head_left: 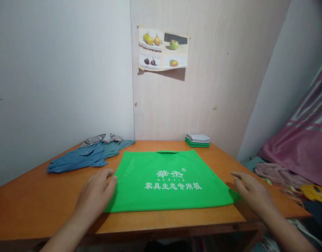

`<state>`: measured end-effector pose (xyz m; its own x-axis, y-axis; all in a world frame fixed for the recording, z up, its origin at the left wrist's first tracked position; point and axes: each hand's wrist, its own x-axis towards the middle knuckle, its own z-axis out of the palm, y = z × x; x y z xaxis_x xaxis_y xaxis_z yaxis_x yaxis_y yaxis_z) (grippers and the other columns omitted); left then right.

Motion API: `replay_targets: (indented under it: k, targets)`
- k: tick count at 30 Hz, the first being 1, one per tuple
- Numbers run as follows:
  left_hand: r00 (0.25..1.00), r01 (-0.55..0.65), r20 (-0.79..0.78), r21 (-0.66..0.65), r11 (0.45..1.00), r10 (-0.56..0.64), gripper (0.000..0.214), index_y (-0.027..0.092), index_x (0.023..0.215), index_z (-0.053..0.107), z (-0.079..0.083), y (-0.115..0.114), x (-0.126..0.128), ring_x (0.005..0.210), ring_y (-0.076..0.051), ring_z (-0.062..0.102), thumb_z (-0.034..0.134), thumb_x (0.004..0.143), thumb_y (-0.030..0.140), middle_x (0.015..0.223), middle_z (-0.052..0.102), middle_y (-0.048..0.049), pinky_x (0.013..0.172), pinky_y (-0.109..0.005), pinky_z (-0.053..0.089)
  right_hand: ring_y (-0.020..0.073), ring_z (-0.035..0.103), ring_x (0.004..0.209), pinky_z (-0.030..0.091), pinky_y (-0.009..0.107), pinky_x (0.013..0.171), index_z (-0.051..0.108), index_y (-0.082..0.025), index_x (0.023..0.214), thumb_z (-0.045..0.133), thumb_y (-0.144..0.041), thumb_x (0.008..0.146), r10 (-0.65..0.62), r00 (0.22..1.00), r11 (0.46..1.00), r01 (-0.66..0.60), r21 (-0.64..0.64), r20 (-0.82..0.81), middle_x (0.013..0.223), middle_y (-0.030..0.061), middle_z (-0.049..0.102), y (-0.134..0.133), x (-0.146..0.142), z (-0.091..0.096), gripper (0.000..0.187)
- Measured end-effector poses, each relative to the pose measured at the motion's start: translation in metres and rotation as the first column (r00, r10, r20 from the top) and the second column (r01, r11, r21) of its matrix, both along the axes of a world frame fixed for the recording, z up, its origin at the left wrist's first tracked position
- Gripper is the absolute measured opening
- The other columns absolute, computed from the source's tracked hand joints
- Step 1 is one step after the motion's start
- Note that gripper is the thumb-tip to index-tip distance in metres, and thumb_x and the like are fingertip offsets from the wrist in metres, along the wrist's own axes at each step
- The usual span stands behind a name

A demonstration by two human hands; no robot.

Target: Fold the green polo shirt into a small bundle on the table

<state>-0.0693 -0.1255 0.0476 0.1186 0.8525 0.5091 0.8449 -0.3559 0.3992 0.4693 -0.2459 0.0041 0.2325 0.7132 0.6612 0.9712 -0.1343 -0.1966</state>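
A green cloth (161, 196) with white printed lettering lies spread out on the wooden table in front of me, its near edge close to the table's front. At its far edge a narrow dark slit shows. My left hand (99, 190) hovers beside the cloth's left edge, fingers loosely bent and thumb apart, with nothing visible in it. On the other side, my right hand (251, 190) is just off the near right corner, which looks slightly lifted and shaded. Its thumb and forefinger are apart and hold nothing that I can see.
Crumpled blue clothing (82, 157) and a striped garment (101, 139) lie at the table's back left. A neat stack of folded grey and green cloths (198, 140) sits at the back right. Past the table's right edge are a pink curtain (294, 150) and heaped fabrics (281, 175).
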Motion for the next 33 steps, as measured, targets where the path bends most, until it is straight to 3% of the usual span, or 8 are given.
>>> replay_targets:
  k: [3,5,9,12,16,21,26,33]
  targets:
    - [0.989,0.148,-0.013,0.031,0.988,-0.148,0.04,0.018,0.114,0.065,-0.002,0.003,0.041,0.115,-0.027,0.061,0.035,0.096,0.039,0.119,0.069,-0.0119,0.102,-0.04,0.046,0.0269,0.066,0.111,0.052,0.041,0.098,0.069,-0.019,0.114,0.037,-0.044,0.097,0.136,0.99,0.99,-0.138,-0.039,-0.046,0.119,0.0099,0.072,0.029,-0.035,0.015,0.044]
    - [0.969,0.233,-0.079,-0.021,0.972,-0.234,0.042,0.016,0.122,0.064,-0.011,0.005,0.065,0.123,-0.026,0.058,0.034,0.099,0.035,0.129,0.066,-0.0135,0.108,-0.039,0.042,0.0264,0.064,0.117,0.049,0.042,0.103,0.067,-0.019,0.122,0.036,-0.044,0.099,0.206,0.977,0.974,-0.21,-0.084,-0.052,0.126,0.0103,0.069,0.048,-0.055,0.016,0.046]
    - [0.927,0.253,-0.23,-0.192,0.948,-0.295,0.049,0.019,0.14,0.055,-0.034,0.003,0.087,0.144,-0.031,0.037,0.043,0.098,0.041,0.153,0.046,-0.013,0.119,-0.051,0.026,0.0279,0.05,0.135,0.042,0.046,0.112,0.059,-0.014,0.136,0.033,-0.046,0.101,0.223,0.974,0.949,-0.224,-0.221,-0.029,0.143,0.0143,0.057,0.077,-0.07,-0.014,0.054]
    - [0.902,0.261,-0.259,-0.31,0.914,-0.345,0.059,0.022,0.148,0.047,-0.043,-0.004,0.087,0.149,-0.035,0.025,0.04,0.099,0.053,0.16,0.035,-0.0115,0.119,-0.06,0.02,0.0331,0.043,0.14,0.039,0.053,0.113,0.056,-0.012,0.14,0.038,-0.056,0.097,0.185,0.982,0.912,-0.16,-0.377,0.031,0.147,0.0159,0.052,0.086,-0.062,-0.046,0.064]
    - [0.896,0.246,-0.259,-0.383,0.89,-0.359,0.064,0.025,0.153,0.041,-0.039,-0.011,0.084,0.151,-0.036,0.019,0.036,0.099,0.059,0.162,0.029,-0.0098,0.119,-0.063,0.016,0.0336,0.035,0.144,0.034,0.056,0.116,0.051,-0.013,0.145,0.032,-0.063,0.096,0.151,0.987,0.888,-0.114,-0.446,0.05,0.152,0.0142,0.046,0.086,-0.047,-0.07,0.072]
    - [0.904,0.261,-0.226,-0.379,0.888,-0.362,0.065,0.025,0.151,0.042,-0.037,-0.012,0.083,0.151,-0.035,0.02,0.037,0.098,0.061,0.161,0.032,-0.0102,0.12,-0.063,0.015,0.0325,0.036,0.144,0.035,0.053,0.116,0.052,-0.016,0.145,0.034,-0.066,0.093,0.163,0.986,0.883,-0.127,-0.452,0.041,0.152,0.0121,0.046,0.089,-0.034,-0.079,0.074]
    - [0.93,0.263,-0.172,-0.303,0.916,-0.324,0.057,0.024,0.144,0.051,-0.042,-0.009,0.074,0.147,-0.033,0.032,0.044,0.097,0.056,0.156,0.042,-0.0108,0.12,-0.056,0.022,0.0341,0.037,0.143,0.035,0.056,0.115,0.049,-0.013,0.147,0.032,-0.066,0.091,0.189,0.982,0.882,-0.156,-0.444,0.031,0.151,0.0133,0.047,0.094,-0.022,-0.09,0.078]
    - [0.957,0.232,-0.108,-0.268,0.935,-0.269,0.051,0.02,0.137,0.057,-0.044,-0.005,0.052,0.14,-0.029,0.043,0.051,0.095,0.049,0.149,0.051,-0.012,0.119,-0.047,0.029,0.0359,0.037,0.143,0.035,0.058,0.114,0.061,-0.023,0.137,0.036,-0.067,0.086,0.253,0.966,0.861,-0.198,-0.469,0.055,0.151,0.0085,0.048,0.095,-0.012,-0.093,0.071]
